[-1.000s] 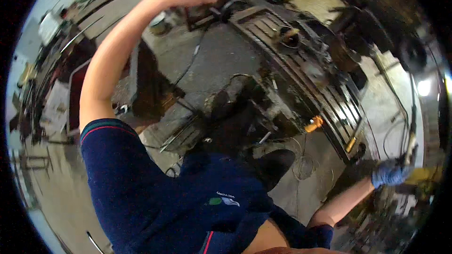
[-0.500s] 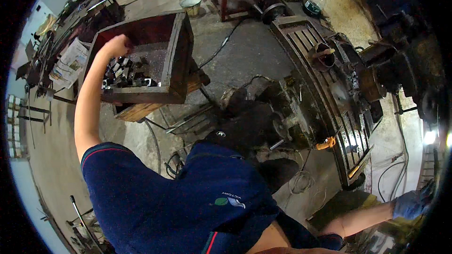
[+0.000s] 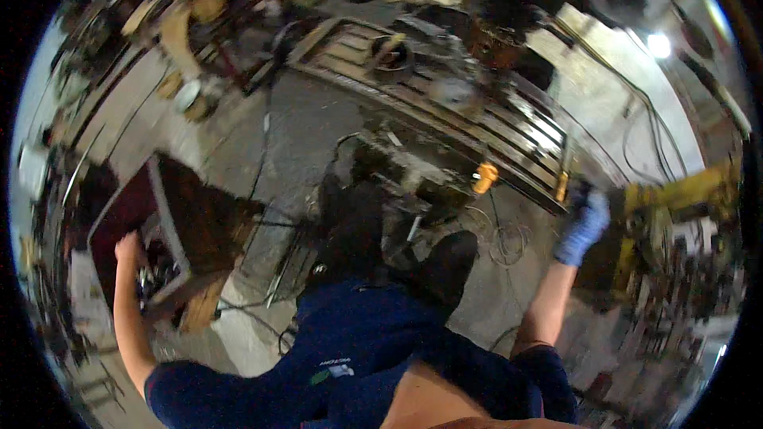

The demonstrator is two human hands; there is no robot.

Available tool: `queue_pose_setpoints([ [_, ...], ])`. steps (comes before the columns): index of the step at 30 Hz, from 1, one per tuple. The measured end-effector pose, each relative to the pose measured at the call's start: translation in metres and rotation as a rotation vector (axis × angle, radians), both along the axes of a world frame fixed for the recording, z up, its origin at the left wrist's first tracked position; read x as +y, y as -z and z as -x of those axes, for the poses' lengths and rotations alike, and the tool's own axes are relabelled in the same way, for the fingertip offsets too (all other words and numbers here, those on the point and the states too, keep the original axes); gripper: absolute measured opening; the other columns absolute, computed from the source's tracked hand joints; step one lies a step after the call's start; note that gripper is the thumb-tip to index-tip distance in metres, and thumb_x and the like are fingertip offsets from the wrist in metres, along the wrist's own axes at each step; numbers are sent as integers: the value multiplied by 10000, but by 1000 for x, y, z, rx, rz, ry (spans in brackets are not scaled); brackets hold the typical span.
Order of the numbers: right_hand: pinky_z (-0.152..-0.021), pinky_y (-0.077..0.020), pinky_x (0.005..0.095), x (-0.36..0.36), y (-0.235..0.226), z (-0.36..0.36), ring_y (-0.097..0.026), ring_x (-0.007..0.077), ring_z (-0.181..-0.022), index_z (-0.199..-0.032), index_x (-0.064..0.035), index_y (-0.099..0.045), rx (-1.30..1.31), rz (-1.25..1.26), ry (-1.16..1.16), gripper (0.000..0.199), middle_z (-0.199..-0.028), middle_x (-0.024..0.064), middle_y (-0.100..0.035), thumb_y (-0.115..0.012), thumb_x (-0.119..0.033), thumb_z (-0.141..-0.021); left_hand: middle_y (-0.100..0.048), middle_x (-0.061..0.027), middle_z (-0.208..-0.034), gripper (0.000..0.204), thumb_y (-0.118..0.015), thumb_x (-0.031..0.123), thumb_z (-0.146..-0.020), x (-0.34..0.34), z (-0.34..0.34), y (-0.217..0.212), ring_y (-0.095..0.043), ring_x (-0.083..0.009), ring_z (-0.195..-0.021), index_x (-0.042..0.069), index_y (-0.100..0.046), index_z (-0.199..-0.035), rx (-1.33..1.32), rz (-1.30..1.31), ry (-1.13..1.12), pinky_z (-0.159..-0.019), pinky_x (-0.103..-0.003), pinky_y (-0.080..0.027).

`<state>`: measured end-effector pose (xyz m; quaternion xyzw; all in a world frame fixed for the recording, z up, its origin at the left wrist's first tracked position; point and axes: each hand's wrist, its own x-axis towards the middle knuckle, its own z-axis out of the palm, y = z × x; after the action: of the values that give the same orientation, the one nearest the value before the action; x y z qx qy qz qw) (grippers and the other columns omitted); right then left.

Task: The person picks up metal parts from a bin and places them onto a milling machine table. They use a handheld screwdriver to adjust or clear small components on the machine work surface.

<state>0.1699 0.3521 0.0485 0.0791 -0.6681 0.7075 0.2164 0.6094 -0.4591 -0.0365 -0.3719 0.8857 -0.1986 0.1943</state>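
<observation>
My bare left hand is at the wooden box on the left, over its inside. Blur hides how its fingers are set and whether they hold anything. Dark and shiny small metal pieces lie in the box below the hand. On the right, my right hand wears a blue glove and reaches toward the near right end of the slotted machine table. Its fingertips look dark and smeared, so their grip is unclear. An orange-handled tool lies at that end of the table, close to the glove.
An orange-yellow object sits on the front edge of the machine table. A round metal container stands on the table. A pale bucket is on the floor at the far left. Cables coil on the floor near my legs.
The view has swung to the right, so the box now appears lower left. My gloved right hand has come forward from the lower right to the machine table's end. My left hand stays at the box.
</observation>
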Motion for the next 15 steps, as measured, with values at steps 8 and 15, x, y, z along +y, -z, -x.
queue_pose_setpoints([
  [8,-617,-443,232,-16,182,18,-550,92,-702,-946,-52,-649,-581,-271,-267,258,-834,-8,-621,-639,-254,-785,-563,-149,-937,223,-553,154,-738,-37,35,-61,-545,-365,-897,80,-523,-946,495,180,142,-714,-468,-449],
  [15,-707,-397,281,-70,232,47,-502,125,-764,-988,-150,-577,-751,-5,-231,309,-895,-18,-566,-639,-344,-757,-539,-207,-836,192,-529,131,-781,40,172,-168,-504,-400,-842,-8,-524,-913,753,46,433,-713,-439,-415],
])
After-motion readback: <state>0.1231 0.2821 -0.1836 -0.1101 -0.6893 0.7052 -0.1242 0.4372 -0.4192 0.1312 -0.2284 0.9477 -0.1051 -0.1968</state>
